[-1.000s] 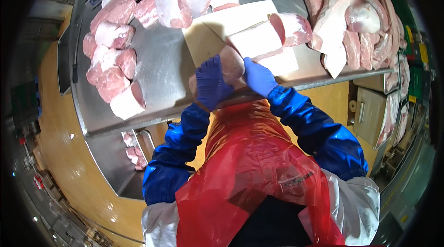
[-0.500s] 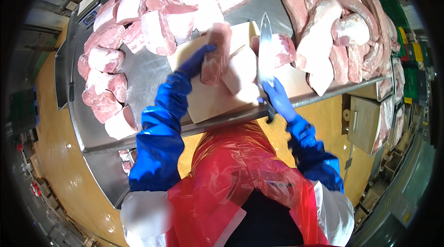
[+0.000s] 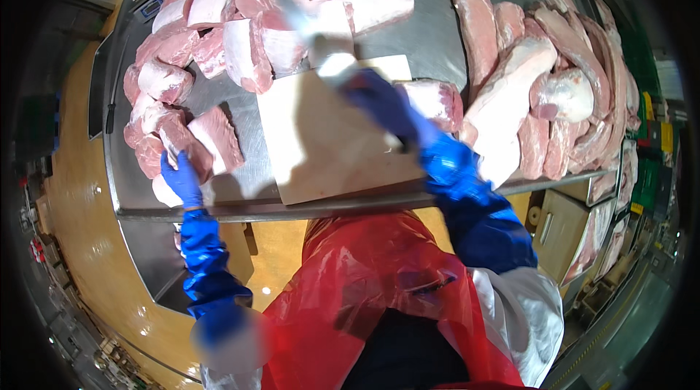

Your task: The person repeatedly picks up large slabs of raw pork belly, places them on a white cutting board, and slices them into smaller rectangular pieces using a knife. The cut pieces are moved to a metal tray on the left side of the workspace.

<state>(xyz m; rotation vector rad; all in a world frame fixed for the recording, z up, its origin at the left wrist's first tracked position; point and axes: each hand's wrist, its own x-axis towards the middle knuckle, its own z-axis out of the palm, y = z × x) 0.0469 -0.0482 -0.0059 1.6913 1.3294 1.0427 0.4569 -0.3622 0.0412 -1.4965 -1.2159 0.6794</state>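
The left hand (image 3: 182, 184), gloved in blue, is laid against the near end of a reddish meat piece (image 3: 188, 148) at the left of the table (image 3: 430, 40). Its fingers are slightly bent and parted; whether the piece is gripped or merely pressed cannot be told. A knife (image 3: 297, 18) is held by the right hand (image 3: 390, 107), which is closed and placed above the cutting board (image 3: 313, 171); the blade, blurred, is pointed far and left.

Just right of the touched piece, a pale-faced block (image 3: 217, 140) is seen. Farther off, cut blocks (image 3: 244, 54) are piled at the far left, and long strips (image 3: 503, 87) are heaped at the right. One short block (image 3: 434, 100) is partly hidden beyond the right hand.

The step in hand is judged to be the placing or straightening of a piece in the left row. For the next move, a gentle release by the left fingers seems called for, with the blade kept well apart from them.
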